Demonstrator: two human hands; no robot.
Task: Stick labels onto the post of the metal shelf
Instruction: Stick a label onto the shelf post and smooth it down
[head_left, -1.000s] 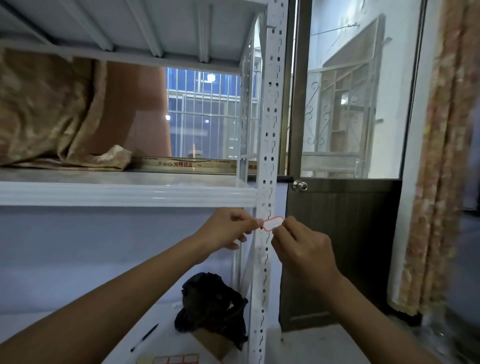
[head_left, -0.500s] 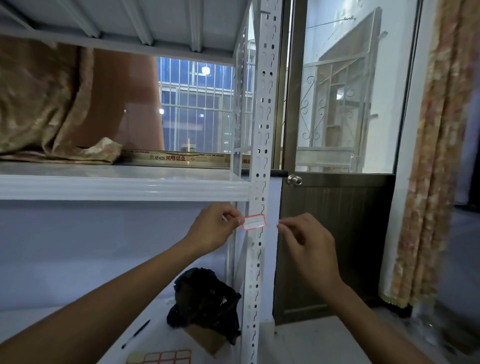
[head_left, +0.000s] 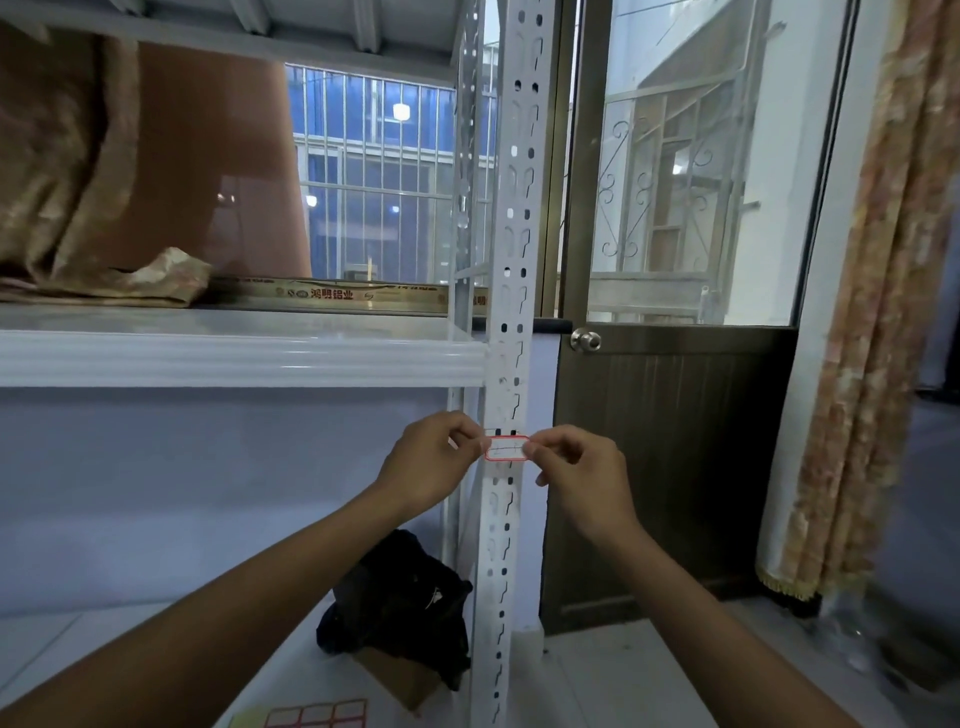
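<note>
- One label (head_left: 507, 448), white with a red border, is stretched level across the front face of the post (head_left: 511, 312), just below the shelf board (head_left: 234, 358); whether its adhesive side already touches the metal cannot be told.
- Left hand (head_left: 434, 465): thumb and forefinger pinch the label's left end; the other fingers are curled in.
- Right hand (head_left: 582, 475): fingertips (head_left: 535, 451) pinch the right end, so the strip is held taut between both hands.
- Handling, as a judgement: the label looks thin, very light and limp, with one tacky side. It will likely curl or stick to skin if held mid-face, so the two short ends are the sensible places to hold it. Paper of this kind creases easily and may tear if peeled back after pressing.
- Post: white perforated metal upright, stiff, with rows of slots and round holes. The label appears about as wide as the post's face, and parts of it will span open holes rather than solid metal.
- Label sheet (head_left: 317, 716): a red-gridded sheet lies on the lower shelf at the bottom edge of the view, near the foot of the post.
- Surroundings: a black bag (head_left: 400, 603) sits on the lower shelf beside the post; folded fabric (head_left: 93, 218) rests on the upper board; a door (head_left: 675, 467) with a round knob (head_left: 585, 340) stands behind the post.
</note>
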